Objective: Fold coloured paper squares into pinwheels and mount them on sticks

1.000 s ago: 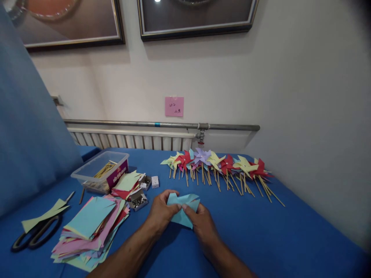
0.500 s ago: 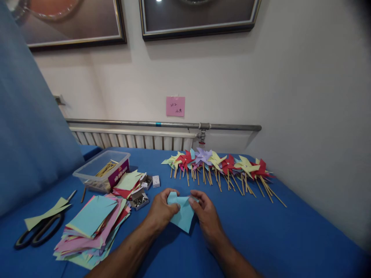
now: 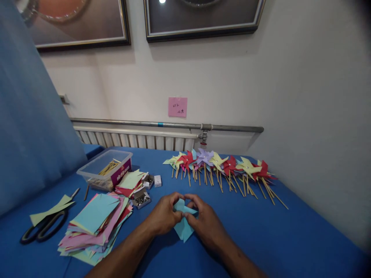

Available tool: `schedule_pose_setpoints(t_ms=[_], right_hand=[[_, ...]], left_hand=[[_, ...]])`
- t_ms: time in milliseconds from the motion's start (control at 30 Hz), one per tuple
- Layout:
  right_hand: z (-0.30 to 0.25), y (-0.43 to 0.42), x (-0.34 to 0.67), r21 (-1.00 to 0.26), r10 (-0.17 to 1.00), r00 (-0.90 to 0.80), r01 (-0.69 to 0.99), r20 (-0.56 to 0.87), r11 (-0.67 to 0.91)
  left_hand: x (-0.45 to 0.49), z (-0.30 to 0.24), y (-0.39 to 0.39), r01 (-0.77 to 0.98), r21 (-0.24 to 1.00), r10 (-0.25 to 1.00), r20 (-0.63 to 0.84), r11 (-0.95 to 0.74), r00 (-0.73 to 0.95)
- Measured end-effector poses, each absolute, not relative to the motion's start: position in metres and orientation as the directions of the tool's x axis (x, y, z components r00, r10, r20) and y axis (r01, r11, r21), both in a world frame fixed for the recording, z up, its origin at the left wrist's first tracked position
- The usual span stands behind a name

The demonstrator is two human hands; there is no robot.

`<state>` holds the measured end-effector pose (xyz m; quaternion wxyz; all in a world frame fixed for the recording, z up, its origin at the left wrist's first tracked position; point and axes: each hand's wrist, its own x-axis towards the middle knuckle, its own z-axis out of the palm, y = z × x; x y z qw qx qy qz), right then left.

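Observation:
A light blue paper square (image 3: 182,227) lies on the blue table (image 3: 290,239) in front of me, with its corners folded in toward the middle. My left hand (image 3: 164,217) and my right hand (image 3: 203,220) both pinch it at the top, fingertips meeting over its centre. A row of finished paper pinwheels (image 3: 223,166) on wooden sticks lies beyond the hands, near the wall.
Left of my hands is a stack of coloured cut paper (image 3: 95,224), two small open boxes of metal pins (image 3: 141,199), a clear plastic tub of sticks (image 3: 106,170) and black scissors (image 3: 43,227) under a green paper strip. A radiator (image 3: 133,141) runs along the wall.
The paper's corners have been drawn in to the centre, and both hands have closed together over it. The view has shifted slightly to the left.

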<state>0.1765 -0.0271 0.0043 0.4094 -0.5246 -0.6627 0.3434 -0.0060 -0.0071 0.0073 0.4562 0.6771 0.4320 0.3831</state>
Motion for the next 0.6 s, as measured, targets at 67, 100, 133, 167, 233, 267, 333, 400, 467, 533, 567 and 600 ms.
schedule_pose_setpoints(t_ms=[67,100,133,167,233,267,333,400,467,533,567,600], right_hand=[[0.002,-0.025,0.176,-0.911,0.981,-0.103,0.365,0.163,0.190],[0.000,-0.024,0.175,-0.932,0.985,-0.088,0.321,0.148,0.169],[-0.002,-0.022,0.174,-0.954,0.989,-0.065,0.263,0.131,0.144],[-0.004,-0.021,0.173,-0.974,0.993,-0.031,0.193,0.116,0.119],[-0.009,-0.018,0.171,-0.996,0.996,0.041,0.040,0.085,0.083],[-0.010,-0.018,0.169,-0.997,0.995,0.068,-0.028,0.068,0.070],[-0.012,-0.018,0.167,-0.991,0.995,0.096,-0.126,0.039,0.051],[-0.013,-0.020,0.165,-0.985,0.994,0.105,-0.171,0.018,0.036],[-0.013,-0.021,0.163,-0.981,0.994,0.108,-0.191,0.004,0.025],[-0.015,-0.021,0.162,-0.979,0.994,0.107,-0.206,-0.012,0.010],[-0.016,-0.021,0.161,-0.977,0.994,0.107,-0.212,-0.020,0.003],[-0.018,-0.021,0.161,-0.976,0.994,0.109,-0.216,-0.028,-0.004]], left_hand=[[-0.006,0.004,-0.003,0.157,0.975,0.947,0.104,-0.157,0.305],[-0.005,0.003,-0.001,0.103,0.988,0.956,0.084,-0.117,0.281],[-0.005,0.001,0.001,0.039,0.997,0.966,0.059,-0.072,0.252],[-0.004,0.000,0.003,-0.032,0.999,0.976,0.036,-0.030,0.215],[-0.001,-0.002,0.005,-0.174,0.984,0.988,-0.004,0.031,0.154],[0.000,-0.002,0.005,-0.230,0.972,0.989,-0.018,0.052,0.144],[0.004,-0.002,0.003,-0.296,0.952,0.986,-0.032,0.080,0.162],[0.008,-0.001,0.000,-0.306,0.948,0.982,-0.035,0.092,0.187],[0.011,0.000,-0.003,-0.297,0.951,0.984,-0.029,0.082,0.178],[0.012,0.001,-0.004,-0.278,0.958,0.986,-0.030,0.075,0.162],[0.012,0.001,-0.005,-0.269,0.960,0.987,-0.033,0.075,0.158],[0.013,0.001,-0.005,-0.261,0.962,0.988,-0.037,0.076,0.153]])
